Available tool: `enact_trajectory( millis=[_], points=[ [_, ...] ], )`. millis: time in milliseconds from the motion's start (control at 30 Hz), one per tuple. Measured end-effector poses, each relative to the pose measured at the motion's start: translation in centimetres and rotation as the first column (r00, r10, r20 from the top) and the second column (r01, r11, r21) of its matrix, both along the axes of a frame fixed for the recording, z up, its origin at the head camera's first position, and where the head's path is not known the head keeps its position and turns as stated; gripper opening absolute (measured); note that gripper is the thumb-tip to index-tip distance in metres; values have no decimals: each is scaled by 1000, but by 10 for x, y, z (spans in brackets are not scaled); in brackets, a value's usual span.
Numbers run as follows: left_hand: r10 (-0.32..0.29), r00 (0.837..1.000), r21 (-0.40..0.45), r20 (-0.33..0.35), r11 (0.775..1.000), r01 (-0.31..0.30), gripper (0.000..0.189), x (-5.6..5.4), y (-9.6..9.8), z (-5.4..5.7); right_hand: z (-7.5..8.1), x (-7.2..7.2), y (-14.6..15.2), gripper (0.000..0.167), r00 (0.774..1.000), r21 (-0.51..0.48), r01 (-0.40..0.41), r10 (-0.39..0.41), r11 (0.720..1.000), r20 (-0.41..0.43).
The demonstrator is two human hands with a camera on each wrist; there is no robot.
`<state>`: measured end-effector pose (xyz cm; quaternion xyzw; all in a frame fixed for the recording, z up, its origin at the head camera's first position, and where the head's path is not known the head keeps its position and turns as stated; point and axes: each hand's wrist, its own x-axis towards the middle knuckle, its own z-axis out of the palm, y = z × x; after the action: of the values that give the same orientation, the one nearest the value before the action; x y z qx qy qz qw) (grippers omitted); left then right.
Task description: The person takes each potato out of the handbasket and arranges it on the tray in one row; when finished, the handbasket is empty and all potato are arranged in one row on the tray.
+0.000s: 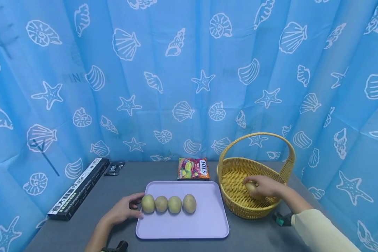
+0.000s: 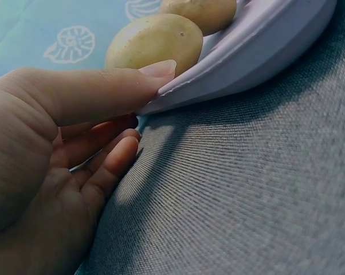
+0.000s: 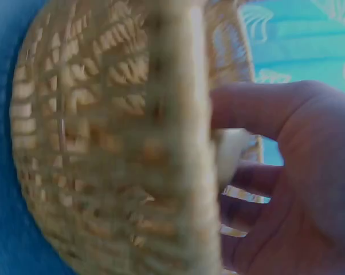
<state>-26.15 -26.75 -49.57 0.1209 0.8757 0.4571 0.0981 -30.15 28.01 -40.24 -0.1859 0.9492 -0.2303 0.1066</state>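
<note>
Several potatoes (image 1: pixel 174 204) stand in a row on a lilac tray (image 1: pixel 182 229), starting at its left side. My left hand (image 1: pixel 123 210) holds the tray's left rim beside the end potato (image 2: pixel 155 43). In the left wrist view the thumb lies on the rim and the other fingers curl below it. My right hand (image 1: pixel 264 187) reaches inside a wicker basket (image 1: pixel 239 208) and grips a potato (image 1: pixel 250 188), partly covered by the fingers. In the blurred right wrist view, the basket wall hides the fingertips and most of that pale potato (image 3: pixel 231 154).
The basket's tall arched handle (image 1: pixel 259 133) rises over the right forearm. Behind the tray lies a colourful candy bag (image 1: pixel 193 168). A long black box (image 1: pixel 78 189) and a small black packet (image 1: pixel 114 168) lie at the left. A blue shell-print curtain (image 1: pixel 182 87) hangs behind the grey table.
</note>
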Motion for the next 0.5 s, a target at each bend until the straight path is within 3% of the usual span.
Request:
enact_trajectory(
  millis=[233,367,500],
  points=[
    [3,1000,2,10,1000,-3,83,-1,0,-1,9,14,-23,45,996,-228,-33,14,973,-85],
    [-1,1000,2,2,1000,1,82,0,0,0,12,25,-36,37,992,-360,-62,17,931,-126],
    [-6,1000,4,-9,1000,6,81,2,1,2,13,34,-50,32,993,-481,-90,44,872,-107]
  ],
)
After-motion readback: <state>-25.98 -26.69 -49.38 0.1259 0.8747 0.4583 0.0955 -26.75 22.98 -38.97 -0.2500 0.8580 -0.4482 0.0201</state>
